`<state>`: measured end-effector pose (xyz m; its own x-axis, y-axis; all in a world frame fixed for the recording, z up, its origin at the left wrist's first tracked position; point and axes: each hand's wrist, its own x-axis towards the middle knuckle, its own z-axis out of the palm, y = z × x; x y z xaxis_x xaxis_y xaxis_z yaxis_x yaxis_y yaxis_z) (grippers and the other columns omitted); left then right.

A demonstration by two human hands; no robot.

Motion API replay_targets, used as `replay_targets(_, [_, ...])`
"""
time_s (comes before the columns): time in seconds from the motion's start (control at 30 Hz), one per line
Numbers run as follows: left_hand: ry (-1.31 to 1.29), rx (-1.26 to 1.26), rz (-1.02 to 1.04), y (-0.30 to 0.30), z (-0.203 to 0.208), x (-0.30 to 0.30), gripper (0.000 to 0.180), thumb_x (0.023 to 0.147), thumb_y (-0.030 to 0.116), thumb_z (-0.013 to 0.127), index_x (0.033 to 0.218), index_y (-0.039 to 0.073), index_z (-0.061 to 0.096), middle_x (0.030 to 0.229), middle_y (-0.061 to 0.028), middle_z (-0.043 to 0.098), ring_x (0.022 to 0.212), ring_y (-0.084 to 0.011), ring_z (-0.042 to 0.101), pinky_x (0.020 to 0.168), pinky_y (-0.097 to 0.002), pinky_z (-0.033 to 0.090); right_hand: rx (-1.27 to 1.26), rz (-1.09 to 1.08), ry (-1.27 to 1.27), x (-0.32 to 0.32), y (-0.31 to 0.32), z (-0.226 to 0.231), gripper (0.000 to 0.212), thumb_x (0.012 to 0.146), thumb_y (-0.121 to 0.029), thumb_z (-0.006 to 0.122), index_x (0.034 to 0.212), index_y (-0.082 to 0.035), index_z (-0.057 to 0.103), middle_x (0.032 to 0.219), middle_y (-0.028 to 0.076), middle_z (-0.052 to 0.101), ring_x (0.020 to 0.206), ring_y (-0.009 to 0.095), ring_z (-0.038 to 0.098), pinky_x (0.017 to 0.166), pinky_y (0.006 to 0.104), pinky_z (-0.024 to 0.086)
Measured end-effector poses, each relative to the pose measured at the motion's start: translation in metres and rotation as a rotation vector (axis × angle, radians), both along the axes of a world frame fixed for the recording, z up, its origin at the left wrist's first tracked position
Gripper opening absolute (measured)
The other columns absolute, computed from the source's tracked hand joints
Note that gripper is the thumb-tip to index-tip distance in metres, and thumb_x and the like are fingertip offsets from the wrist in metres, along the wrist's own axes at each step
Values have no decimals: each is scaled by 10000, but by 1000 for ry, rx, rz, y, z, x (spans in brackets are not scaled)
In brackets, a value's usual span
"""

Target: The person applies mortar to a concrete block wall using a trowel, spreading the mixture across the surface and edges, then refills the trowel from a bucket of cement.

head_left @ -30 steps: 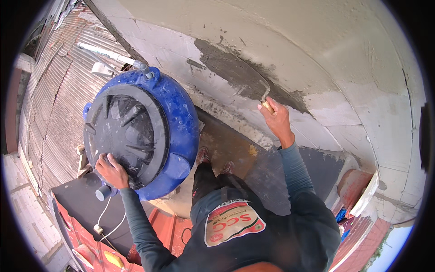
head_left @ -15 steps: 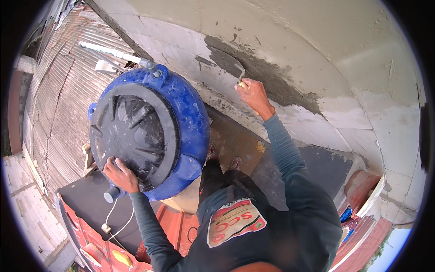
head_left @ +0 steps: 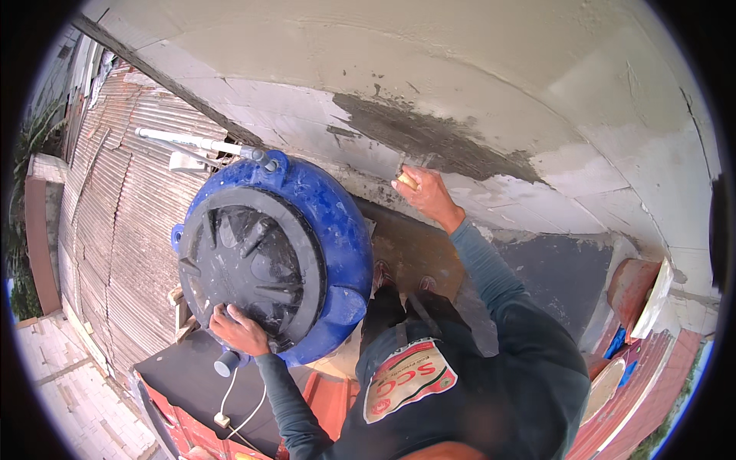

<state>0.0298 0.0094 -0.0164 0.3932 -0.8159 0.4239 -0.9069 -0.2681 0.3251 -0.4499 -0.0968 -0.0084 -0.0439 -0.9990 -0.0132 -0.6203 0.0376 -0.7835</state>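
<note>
My right hand [head_left: 431, 198] is closed around the pale wooden handle of a trowel [head_left: 407, 182]. It is held against the lower part of the block wall, just below a dark patch of wet mortar [head_left: 437, 142]. The trowel's metal neck shows only in part, and its blade is hard to make out against the wall. My left hand [head_left: 240, 330] rests with fingers apart on the near edge of a ribbed black lid [head_left: 247, 238]. That lid covers a big blue water tank [head_left: 346, 222] standing close to the wall.
A white pipe [head_left: 184, 141] runs left from the tank's top. Beyond lies a rusty corrugated roof [head_left: 126, 222]. A pale cable [head_left: 244, 418] with a connector hangs over the dark sheet at lower left. My feet stand on a brown board [head_left: 414, 249] between tank and wall.
My right hand and the trowel have moved down the wall, from the mortar patch to below it. My left hand stays on the lid. The whole view has shifted somewhat.
</note>
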Motion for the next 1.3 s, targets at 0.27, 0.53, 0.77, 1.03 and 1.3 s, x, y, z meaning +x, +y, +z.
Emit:
replay_targets(0.27, [-17,-38,-63,3,-10,21,459,1096,382,442,1236,-37,566,1156,-225,545,1120,-398,519,995,-493,404,-302,-236,-232,36,-38,-96,361,947,-249,708,1113,69,668,965,277,685,885,468,668,764,502,528])
replay_targets(0.53, [-6,19,-35,1,-13,17,436,1099,373,436,1217,-26,567,1148,-228,534,1128,-405,509,1006,-499,389,-164,-304,-414,-77,54,-70,416,899,-271,806,1111,69,696,854,170,698,732,196,645,670,344,520])
replay_targets(0.77, [-46,26,3,-2,-8,8,440,1095,390,442,1215,-14,569,1147,-223,532,1125,-413,521,988,-509,401,-123,-279,-310,-138,102,-32,333,910,-210,800,1093,49,698,784,33,627,690,67,559,607,279,475])
replay_targets(1.03, [-89,7,13,-3,-6,1,442,1085,388,478,1235,-15,579,1139,-219,542,1116,-405,531,974,-509,411,-27,-116,31,-122,107,-7,504,906,-333,737,1170,89,666,953,313,690,854,460,683,766,456,533])
replay_targets(1.3, [-87,8,3,0,-8,9,457,1080,374,501,1286,-29,570,1185,-221,555,1142,-404,534,976,-498,420,-86,-190,-9,-136,104,57,390,899,-281,763,1033,74,674,807,207,637,672,257,544,668,371,483])
